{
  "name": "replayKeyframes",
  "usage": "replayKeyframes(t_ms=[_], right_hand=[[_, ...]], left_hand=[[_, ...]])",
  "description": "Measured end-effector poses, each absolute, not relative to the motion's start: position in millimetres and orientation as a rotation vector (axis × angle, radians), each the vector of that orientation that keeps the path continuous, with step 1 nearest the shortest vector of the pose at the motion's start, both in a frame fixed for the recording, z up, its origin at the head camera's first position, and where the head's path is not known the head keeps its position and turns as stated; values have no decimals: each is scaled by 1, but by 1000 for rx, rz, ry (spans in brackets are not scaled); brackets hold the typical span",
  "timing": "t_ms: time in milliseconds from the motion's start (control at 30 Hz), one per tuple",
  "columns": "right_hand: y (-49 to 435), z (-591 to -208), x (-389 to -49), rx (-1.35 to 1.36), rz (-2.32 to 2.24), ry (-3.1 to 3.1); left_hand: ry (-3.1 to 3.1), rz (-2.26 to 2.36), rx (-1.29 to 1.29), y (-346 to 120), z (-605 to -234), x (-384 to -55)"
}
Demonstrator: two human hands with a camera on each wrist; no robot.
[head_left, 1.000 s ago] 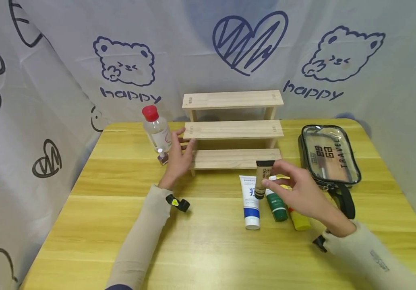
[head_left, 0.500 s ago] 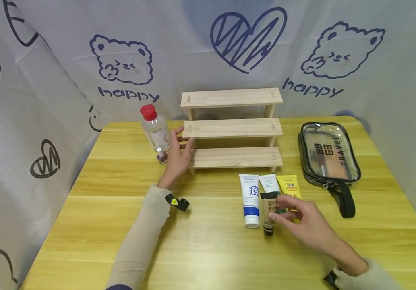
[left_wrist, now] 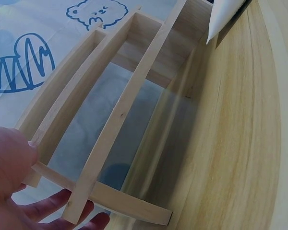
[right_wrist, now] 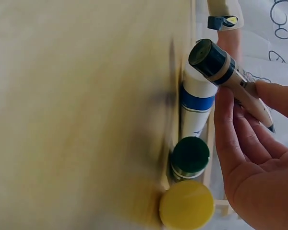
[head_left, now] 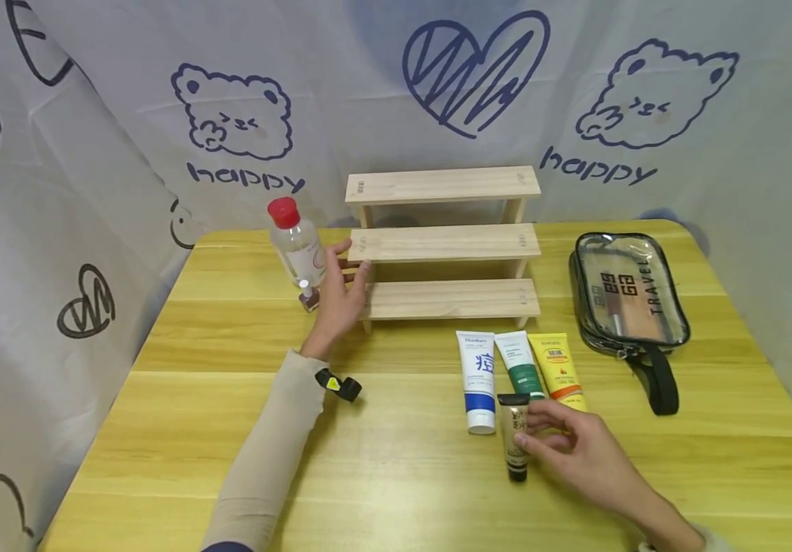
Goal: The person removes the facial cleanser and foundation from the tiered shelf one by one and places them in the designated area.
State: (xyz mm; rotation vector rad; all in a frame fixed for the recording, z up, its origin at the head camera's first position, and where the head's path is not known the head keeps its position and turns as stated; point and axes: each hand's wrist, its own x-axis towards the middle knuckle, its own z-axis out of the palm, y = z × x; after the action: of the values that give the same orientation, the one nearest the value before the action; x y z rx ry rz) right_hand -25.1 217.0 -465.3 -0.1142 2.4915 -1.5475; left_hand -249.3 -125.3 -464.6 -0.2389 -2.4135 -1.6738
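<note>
My right hand (head_left: 585,456) pinches a small beige tube (head_left: 515,441) with a black cap between thumb and fingers, cap end down. In the right wrist view the tube (right_wrist: 242,88) tilts above the table. Beyond it lie a white-and-blue tube (head_left: 478,379), a white-and-green tube (head_left: 521,366) and a yellow tube (head_left: 557,368), side by side. My left hand (head_left: 339,299) grips the left end of a three-tier wooden shelf (head_left: 444,244). The left wrist view has its thumb and fingers around the shelf's side frame (left_wrist: 129,203).
Left of the shelf stand a clear bottle (head_left: 299,249) with a red cap and a small dark bottle (head_left: 309,297) with a light cap. A transparent travel pouch (head_left: 633,295) lies at the right. A printed curtain (head_left: 347,92) hangs behind the wooden table (head_left: 396,491).
My right hand has drawn the small beige tube toward the table's near side, uncovering the green and yellow tubes. The left hand stays at the shelf.
</note>
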Motion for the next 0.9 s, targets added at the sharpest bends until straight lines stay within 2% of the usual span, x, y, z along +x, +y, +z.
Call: replayKeyframes(t_ms=[667, 900], right_hand=[[222, -475, -29, 45, -1290, 2388], [228, -475, -31, -24, -1241, 2334]], left_hand=[[-2403, -1710, -252, -125, -466, -250], [-2430, -1683, -236, -125, -465, -249]])
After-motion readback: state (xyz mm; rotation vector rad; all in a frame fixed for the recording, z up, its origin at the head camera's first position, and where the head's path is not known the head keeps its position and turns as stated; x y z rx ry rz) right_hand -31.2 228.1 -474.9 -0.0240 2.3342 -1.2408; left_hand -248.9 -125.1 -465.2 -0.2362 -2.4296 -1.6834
